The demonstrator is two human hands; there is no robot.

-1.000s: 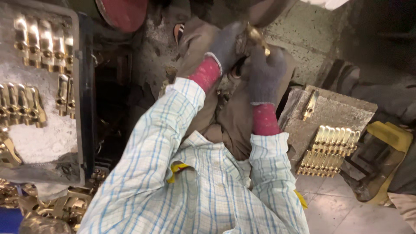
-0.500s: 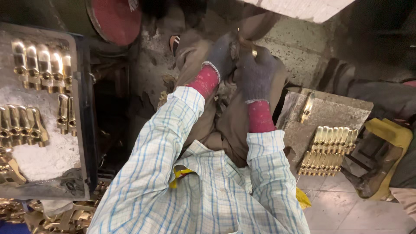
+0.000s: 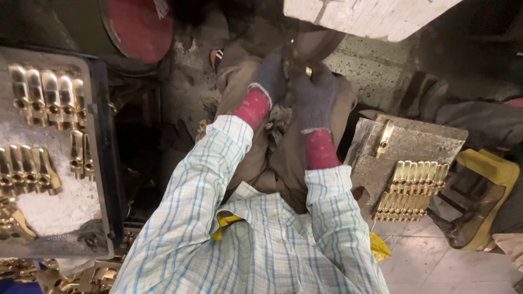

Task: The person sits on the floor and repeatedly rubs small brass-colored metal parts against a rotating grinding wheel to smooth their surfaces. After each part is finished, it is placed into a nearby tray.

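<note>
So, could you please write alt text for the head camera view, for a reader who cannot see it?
Seen from above, a person in a checked shirt holds a small brass piece up between the gloved left hand and right hand. A grey tray on the left and a flat board on the right hold rows of brass parts.

Both hands, left hand (image 3: 271,81) and right hand (image 3: 315,98), wear dark grey gloves with red cuffs; the sleeves are pale blue-checked white shirt.

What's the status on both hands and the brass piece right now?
Left hand and right hand, gloved, together at a small brass piece. Grip partly hidden. Pale slab overhangs close above.
</note>
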